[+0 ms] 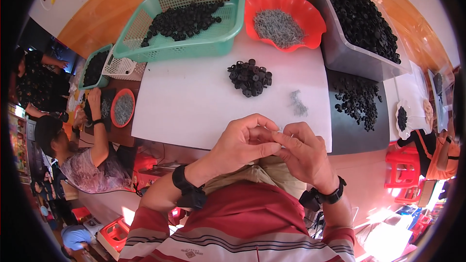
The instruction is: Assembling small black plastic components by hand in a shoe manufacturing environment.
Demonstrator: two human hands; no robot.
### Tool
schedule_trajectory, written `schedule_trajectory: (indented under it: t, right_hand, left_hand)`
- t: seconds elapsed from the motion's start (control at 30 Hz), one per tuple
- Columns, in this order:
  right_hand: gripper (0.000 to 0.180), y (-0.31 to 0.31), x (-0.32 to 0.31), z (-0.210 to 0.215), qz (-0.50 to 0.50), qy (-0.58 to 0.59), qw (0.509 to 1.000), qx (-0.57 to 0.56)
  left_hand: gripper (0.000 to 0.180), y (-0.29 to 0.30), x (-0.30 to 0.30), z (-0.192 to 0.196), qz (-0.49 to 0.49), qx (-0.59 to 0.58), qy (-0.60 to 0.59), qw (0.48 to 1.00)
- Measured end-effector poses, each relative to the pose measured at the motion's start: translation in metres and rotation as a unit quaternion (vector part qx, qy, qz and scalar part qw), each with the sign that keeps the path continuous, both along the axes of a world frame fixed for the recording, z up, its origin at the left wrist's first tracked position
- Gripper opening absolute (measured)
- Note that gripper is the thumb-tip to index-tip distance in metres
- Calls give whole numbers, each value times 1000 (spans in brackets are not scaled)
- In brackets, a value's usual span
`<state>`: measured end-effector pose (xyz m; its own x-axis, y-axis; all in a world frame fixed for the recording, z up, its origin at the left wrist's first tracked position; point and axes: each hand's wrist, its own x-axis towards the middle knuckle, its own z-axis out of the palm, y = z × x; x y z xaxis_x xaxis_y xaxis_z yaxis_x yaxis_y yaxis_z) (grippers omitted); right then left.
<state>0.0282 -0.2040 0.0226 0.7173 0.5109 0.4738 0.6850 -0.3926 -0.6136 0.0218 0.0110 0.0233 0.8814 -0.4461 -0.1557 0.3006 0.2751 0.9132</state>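
Just above the front edge of a white board [179, 102], my left hand [242, 140] and my right hand [306, 153] meet with their fingertips pinched together. A tiny pale bit shows between the fingers, too small to name. On the board beyond them lies a heap of small black round parts [250, 78], some with a hole in the centre. To its right, nearer my right hand, is a small scatter of thin silvery metal pins [298, 104].
Along the back stand a green basket [238, 14] of black parts, a red scalloped bowl [316, 24] of metal pins and a grey bin [342, 58] of black parts. Black rings [359, 99] lie on a dark mat at right. A co-worker [92, 160] sits at left, another person [439, 157] at right.
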Motion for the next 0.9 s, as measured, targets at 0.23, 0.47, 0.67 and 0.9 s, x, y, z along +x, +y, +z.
schedule_trajectory:
  t: [0.23,0.47,0.67,0.9]
  right_hand:
    - [40,9,6,-15,-49,-17,995,87]
    - [36,19,14,-25,-75,-63,985,141]
    - [35,21,19,-25,-82,-65,984,145]
    - [34,23,20,-20,-87,-51,980,173]
  left_hand:
    - [27,-2,4,-4,36,-63,62,995]
    - [23,-2,7,-15,66,-139,124,980]
    - [19,-4,10,-14,86,-157,121,976]
    - [19,-7,12,-15,88,-165,116,975]
